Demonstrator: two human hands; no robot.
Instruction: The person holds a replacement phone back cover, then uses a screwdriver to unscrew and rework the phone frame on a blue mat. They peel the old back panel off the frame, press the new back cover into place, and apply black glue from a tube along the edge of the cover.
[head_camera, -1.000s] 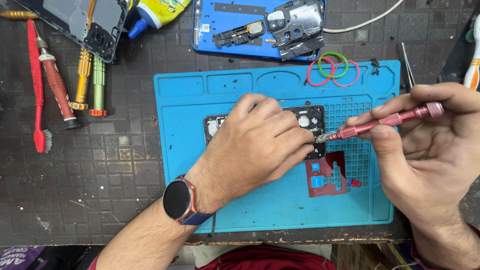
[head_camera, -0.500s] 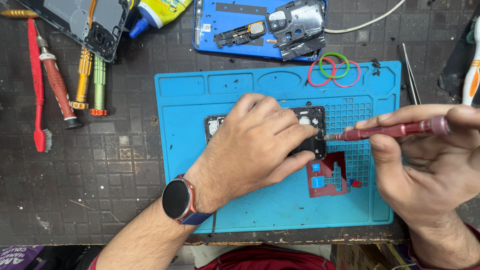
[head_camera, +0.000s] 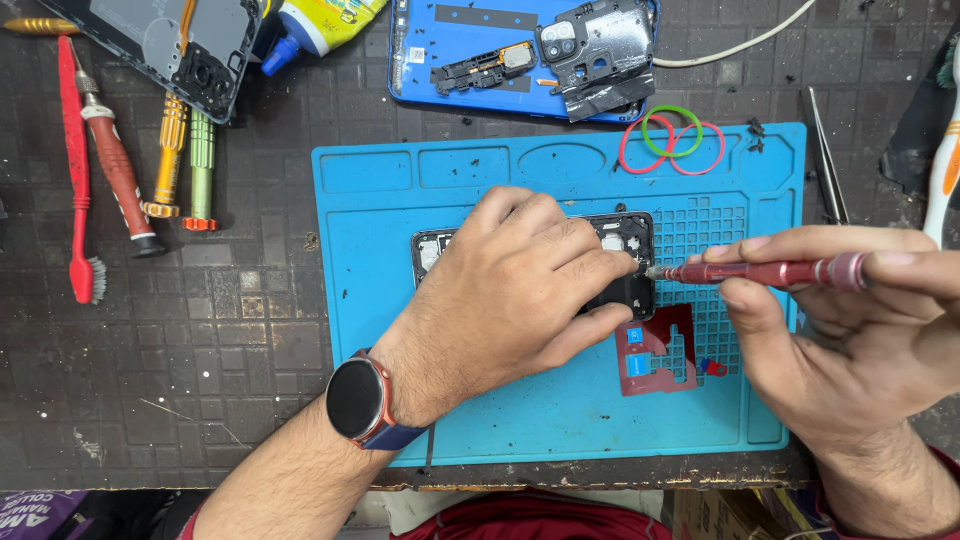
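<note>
On the dark surface (head_camera: 200, 330), spare screwdrivers (head_camera: 175, 165) lie parked at the far left, off the blue mat (head_camera: 500, 420). The left hand (head_camera: 520, 290), fingers curled, presses flat on the opened phone (head_camera: 625, 262), apparently to pin it down on the mat's middle. Its long axis runs left to right. The right hand (head_camera: 860, 330) pinches a red screwdriver (head_camera: 760, 272) closed between fingertips, shaft lying almost level, tip pointing left at the phone's right end.
</note>
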